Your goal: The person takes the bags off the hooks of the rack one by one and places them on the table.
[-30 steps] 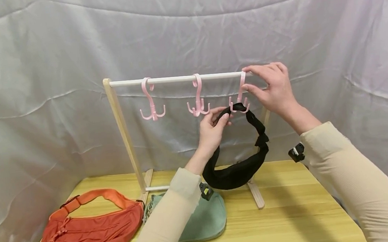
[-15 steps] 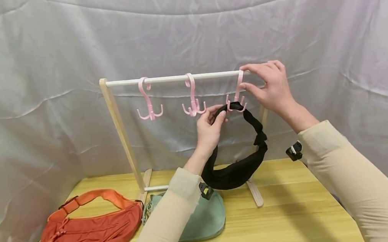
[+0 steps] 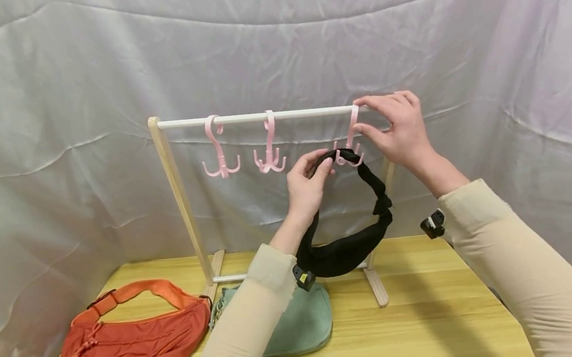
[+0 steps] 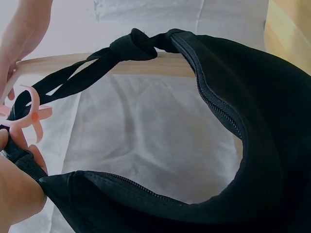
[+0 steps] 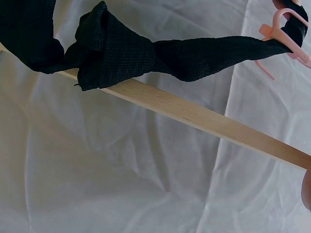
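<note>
A black bag (image 3: 341, 256) with a knotted strap hangs at the right of the rack. Its zip shows along the inner edge of the bag body (image 4: 272, 145) in the left wrist view. My left hand (image 3: 306, 188) pinches the strap near its top, just left of the right-hand pink hook (image 3: 354, 120). The strap (image 5: 194, 56) passes over that hook's lower prongs. At the rail's right end, my right hand (image 3: 399, 126) holds the upper part of the same hook between thumb and fingers.
Two more pink hooks, the left one (image 3: 218, 150) and the middle one (image 3: 270, 143), hang from the white rail (image 3: 184, 123). On the wooden table (image 3: 420, 314) lie a rust-orange bag (image 3: 142, 344) and a green bag (image 3: 301, 324), partly behind my left sleeve.
The middle hook has slid left along the rail and turned. My left hand has shifted slightly up and left with the strap. My right hand keeps its hold on the right hook.
</note>
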Available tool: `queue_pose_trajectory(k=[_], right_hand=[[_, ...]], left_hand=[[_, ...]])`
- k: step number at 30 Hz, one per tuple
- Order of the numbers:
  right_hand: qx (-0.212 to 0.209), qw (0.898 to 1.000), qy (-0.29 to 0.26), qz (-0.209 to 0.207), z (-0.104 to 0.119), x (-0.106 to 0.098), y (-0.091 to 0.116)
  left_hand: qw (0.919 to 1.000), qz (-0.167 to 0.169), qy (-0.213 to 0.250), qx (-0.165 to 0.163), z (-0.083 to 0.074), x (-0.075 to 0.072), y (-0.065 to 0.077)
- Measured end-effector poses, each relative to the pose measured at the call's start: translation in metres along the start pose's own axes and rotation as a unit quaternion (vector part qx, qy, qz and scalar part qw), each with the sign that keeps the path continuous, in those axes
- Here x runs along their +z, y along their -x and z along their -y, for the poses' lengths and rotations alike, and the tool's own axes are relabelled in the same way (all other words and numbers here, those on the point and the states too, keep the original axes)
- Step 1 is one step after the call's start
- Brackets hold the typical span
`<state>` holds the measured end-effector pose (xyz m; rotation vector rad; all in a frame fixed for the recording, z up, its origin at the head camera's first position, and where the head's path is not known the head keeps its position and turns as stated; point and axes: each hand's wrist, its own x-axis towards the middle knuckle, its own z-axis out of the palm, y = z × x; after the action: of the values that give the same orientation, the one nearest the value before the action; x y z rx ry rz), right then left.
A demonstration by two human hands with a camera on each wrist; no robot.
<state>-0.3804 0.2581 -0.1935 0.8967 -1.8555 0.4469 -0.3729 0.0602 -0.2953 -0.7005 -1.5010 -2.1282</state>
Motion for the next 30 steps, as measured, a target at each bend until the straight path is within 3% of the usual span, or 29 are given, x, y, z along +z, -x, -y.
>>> queue_pose_trajectory(k=[30], right_hand=[[0.004, 1.0, 0.003, -0.005, -0.001, 0.004, 0.001]], left_hand=[[0.9998, -0.017, 0.004, 0.006, -0.01, 0.005, -0.016]])
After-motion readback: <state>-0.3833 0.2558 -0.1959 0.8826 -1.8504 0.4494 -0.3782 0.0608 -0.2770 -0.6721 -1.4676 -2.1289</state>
